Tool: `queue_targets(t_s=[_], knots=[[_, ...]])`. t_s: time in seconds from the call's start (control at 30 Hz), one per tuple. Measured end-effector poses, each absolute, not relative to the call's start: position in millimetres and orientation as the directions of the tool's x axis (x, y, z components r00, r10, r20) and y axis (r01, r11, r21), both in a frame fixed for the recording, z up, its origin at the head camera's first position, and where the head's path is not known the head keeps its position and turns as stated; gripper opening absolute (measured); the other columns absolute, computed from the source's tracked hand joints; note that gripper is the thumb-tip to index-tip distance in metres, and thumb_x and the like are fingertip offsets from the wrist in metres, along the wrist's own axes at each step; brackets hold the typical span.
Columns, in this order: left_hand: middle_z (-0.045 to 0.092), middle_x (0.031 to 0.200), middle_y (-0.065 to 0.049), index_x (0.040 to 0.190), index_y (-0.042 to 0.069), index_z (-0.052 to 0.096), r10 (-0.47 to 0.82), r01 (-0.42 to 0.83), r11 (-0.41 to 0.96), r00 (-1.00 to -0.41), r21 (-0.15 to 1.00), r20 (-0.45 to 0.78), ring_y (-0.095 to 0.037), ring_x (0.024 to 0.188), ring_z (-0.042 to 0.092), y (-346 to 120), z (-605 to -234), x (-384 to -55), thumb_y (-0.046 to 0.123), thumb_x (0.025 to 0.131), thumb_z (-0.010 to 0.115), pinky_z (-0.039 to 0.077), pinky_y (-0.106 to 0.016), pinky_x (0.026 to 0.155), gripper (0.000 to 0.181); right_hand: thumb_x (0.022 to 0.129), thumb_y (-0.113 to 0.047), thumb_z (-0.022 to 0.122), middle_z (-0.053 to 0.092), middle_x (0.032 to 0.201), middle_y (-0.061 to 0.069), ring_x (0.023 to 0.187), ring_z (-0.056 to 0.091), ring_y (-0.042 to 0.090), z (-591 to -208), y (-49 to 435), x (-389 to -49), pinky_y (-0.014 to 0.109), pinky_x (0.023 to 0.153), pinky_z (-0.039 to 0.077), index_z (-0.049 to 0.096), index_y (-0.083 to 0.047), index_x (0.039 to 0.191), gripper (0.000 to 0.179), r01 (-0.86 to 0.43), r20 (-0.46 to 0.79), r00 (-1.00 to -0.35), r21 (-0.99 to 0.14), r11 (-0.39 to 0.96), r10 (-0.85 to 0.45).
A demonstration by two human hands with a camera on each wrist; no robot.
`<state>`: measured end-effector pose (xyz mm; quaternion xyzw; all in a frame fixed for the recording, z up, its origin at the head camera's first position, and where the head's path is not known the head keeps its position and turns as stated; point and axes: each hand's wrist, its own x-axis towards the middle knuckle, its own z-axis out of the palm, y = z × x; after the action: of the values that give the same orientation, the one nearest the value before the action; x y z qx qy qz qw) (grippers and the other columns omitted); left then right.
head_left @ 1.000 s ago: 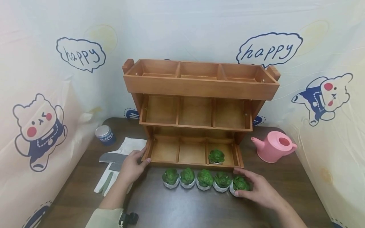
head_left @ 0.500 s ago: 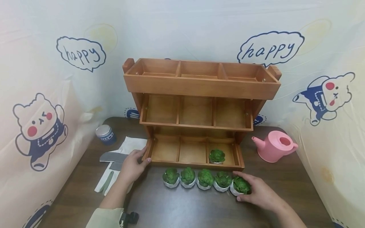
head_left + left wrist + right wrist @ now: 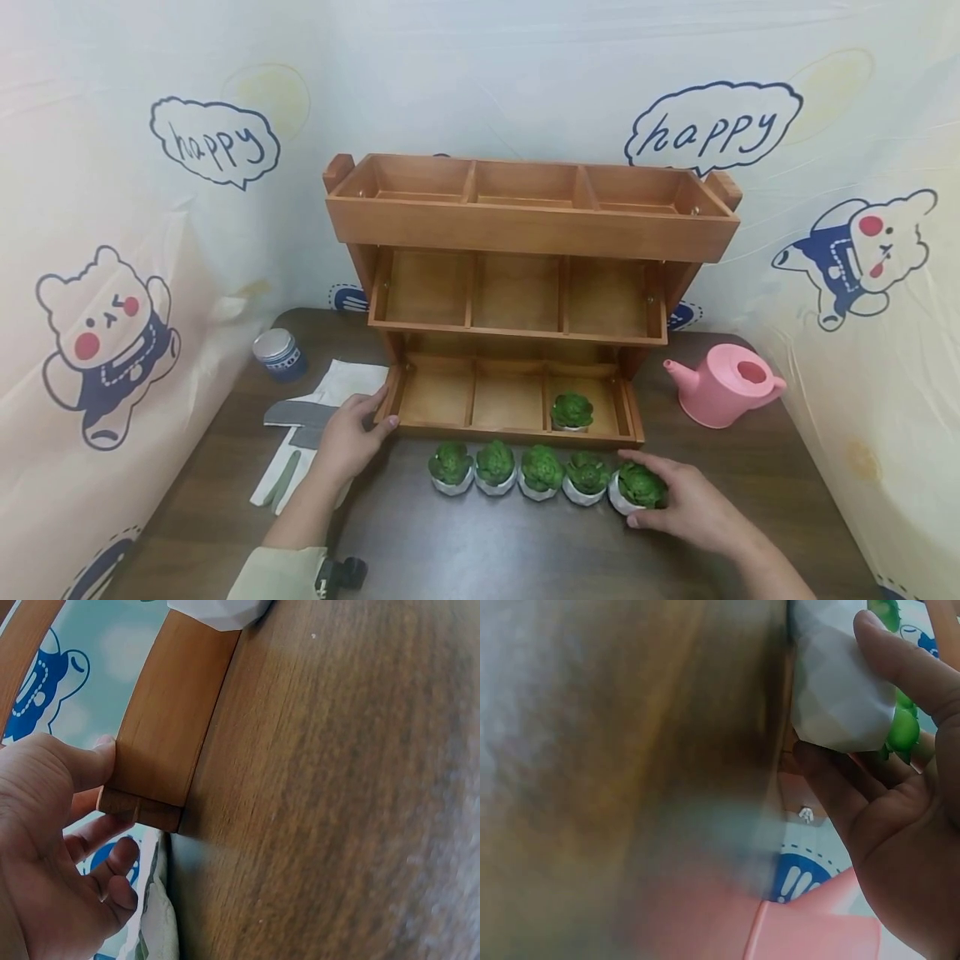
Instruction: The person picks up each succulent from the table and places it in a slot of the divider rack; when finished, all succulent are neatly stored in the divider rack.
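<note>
Your right hand (image 3: 688,507) holds end succulent (image 3: 641,486) between thumb and fingers: ruffled green leaf rosette, white matte pot with faceted sides
Four matching succulents (image 3: 542,468) lined up left of that grip
Your left hand (image 3: 351,443) pinches front left corner of wooden shelf (image 3: 532,229): smooth, orange-brown, three divided tiers
Beyond right grip, rounded pink watering can (image 3: 716,396); beneath, dark wood-grain table (image 3: 480,550)

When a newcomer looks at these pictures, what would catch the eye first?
Probably the three-tier wooden shelf at the centre, its bottom left end held by the left hand. In front stands a row of five potted plants, the right hand gripping the rightmost one. The pink watering can at the right also stands out.
</note>
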<state>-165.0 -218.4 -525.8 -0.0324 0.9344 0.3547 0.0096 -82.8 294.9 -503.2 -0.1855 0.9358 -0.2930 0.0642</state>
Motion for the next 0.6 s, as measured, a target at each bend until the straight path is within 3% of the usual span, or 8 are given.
queue_targets(t_s=[0.27,0.4,0.6], knots=[[0.062,0.132,-0.014,0.156,0.017,0.050,-0.047,-0.054,0.755,-0.998,0.654,-0.029,-0.037,0.119,0.059,-220,-529,-167,0.031,0.096,0.076,0.048,-0.059,0.102,0.067,0.074,-0.047,0.093,0.068,0.134,0.001,0.108,0.066,0.014,-489,300,-87,0.051,0.097,0.055,0.059,-0.023,0.145,0.082,-0.247,-0.047,-0.939,-0.598,0.762,-0.341],[0.061,0.132,-0.015,0.156,0.016,0.049,-0.046,-0.055,0.758,-0.998,0.650,-0.030,-0.037,0.119,0.058,-219,-527,-167,0.032,0.096,0.076,0.048,-0.060,0.101,0.067,0.075,-0.056,0.089,0.069,0.131,-0.002,0.109,0.065,0.013,-484,300,-89,0.048,0.097,0.055,0.060,-0.022,0.144,0.082,-0.271,-0.015,-0.939,-0.583,0.766,-0.344],[0.061,0.132,-0.015,0.156,0.015,0.049,-0.050,-0.063,0.761,-0.998,0.646,-0.038,-0.038,0.119,0.058,-218,-526,-166,0.032,0.096,0.076,0.047,-0.060,0.101,0.067,0.076,-0.055,0.089,0.070,0.129,-0.005,0.105,0.066,0.008,-477,300,-94,0.041,0.094,0.056,0.061,-0.021,0.143,0.080,-0.329,0.053,-0.929,-0.571,0.752,-0.367]])
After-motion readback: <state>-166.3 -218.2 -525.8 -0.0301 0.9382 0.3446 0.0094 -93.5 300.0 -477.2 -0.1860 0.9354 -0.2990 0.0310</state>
